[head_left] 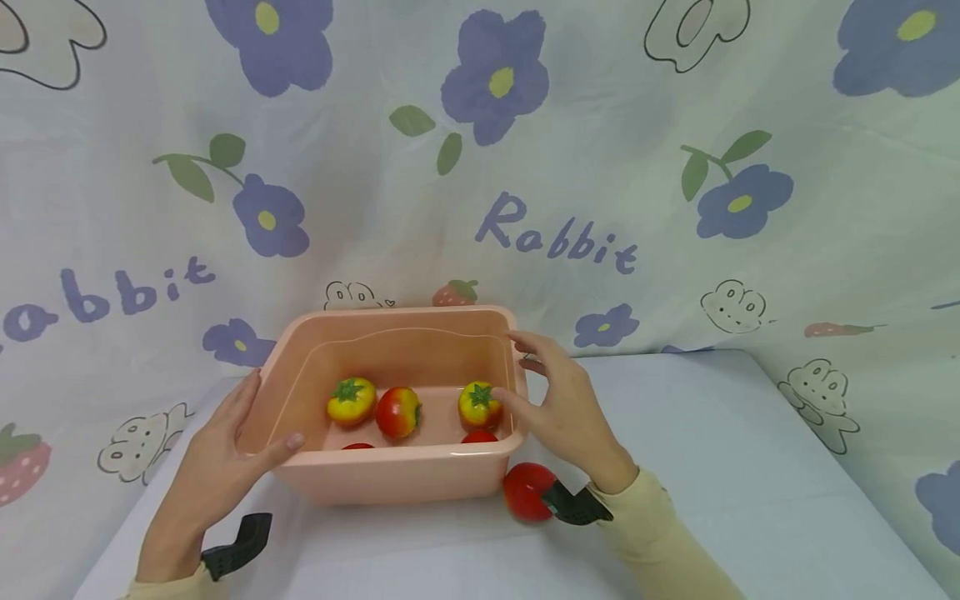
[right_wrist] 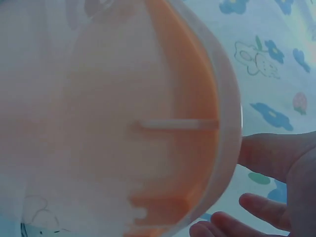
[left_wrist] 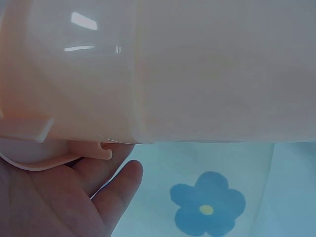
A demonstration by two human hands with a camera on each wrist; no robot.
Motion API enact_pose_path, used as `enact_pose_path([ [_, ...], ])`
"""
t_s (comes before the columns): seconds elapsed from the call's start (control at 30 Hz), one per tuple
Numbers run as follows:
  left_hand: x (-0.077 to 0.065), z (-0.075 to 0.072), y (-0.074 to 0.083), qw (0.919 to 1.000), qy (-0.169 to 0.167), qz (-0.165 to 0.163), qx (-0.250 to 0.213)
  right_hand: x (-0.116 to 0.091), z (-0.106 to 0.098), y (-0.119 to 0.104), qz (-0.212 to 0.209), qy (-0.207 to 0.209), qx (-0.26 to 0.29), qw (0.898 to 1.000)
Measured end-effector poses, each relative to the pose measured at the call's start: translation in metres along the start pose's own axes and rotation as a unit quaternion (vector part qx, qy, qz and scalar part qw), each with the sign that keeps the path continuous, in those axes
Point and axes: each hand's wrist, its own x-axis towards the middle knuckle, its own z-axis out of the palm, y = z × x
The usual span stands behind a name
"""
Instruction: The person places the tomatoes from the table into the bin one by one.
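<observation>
A pink plastic bin (head_left: 397,477) stands between my two hands, its inside facing me. At its left end my left hand (head_left: 213,454) grips the rim, thumb over the front edge; in the left wrist view its fingers (left_wrist: 118,190) curl by a handle-like lip under the rim. My right hand (head_left: 566,404) holds the right end, thumb over the rim and the other fingers curved along the outer side. Inside lie a yellow tomato (head_left: 351,402), a red and yellow tomato (head_left: 398,413) and another yellow one (head_left: 479,404) near my right thumb. The front wall partly hides further red ones.
A red tomato (head_left: 529,492) lies on the white table (head_left: 675,467) outside the bin's front right corner, partly behind a black wrist strap (head_left: 576,505). A cloth backdrop (head_left: 360,183) with flowers and rabbits hangs right behind the bin.
</observation>
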Motion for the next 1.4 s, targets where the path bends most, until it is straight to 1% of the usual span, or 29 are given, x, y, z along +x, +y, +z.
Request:
enact_pose_path([
  [0.1, 0.001, 0.0, 0.001, 1.0, -0.002, -0.006, 0.004, -0.007, -0.003, 0.005, 0.0, 0.016, 0.014, 1.0],
  [0.23, 0.001, 0.0, 0.002, 1.0, -0.001, -0.004, 0.001, -0.015, -0.005, 0.009, 0.009, 0.035, 0.031, 0.999],
  [0.43, 0.001, 0.0, 0.001, 1.0, -0.004, -0.006, 0.0, -0.024, -0.015, 0.015, 0.03, 0.041, 0.051, 0.997],
  [0.63, 0.002, 0.001, 0.0, 1.0, -0.002, 0.001, -0.002, -0.035, -0.022, 0.023, 0.048, 0.029, 0.053, 0.997],
  [0.93, 0.002, 0.0, 0.0, 0.9999, -0.006, -0.012, -0.001, -0.056, -0.025, 0.036, 0.095, -0.002, 0.075, 0.993],
  [1.07, 0.001, 0.0, 0.0, 0.9999, -0.007, -0.013, -0.002, -0.063, -0.023, 0.039, 0.112, -0.012, 0.074, 0.991],
  [1.2, 0.001, 0.0, 0.0, 0.9999, -0.004, -0.013, -0.003, -0.071, -0.019, 0.043, 0.12, -0.016, 0.074, 0.99],
  [1.4, 0.002, 0.0, 0.001, 0.9999, -0.004, -0.012, 0.0, -0.083, -0.011, 0.051, 0.122, -0.022, 0.089, 0.988],
])
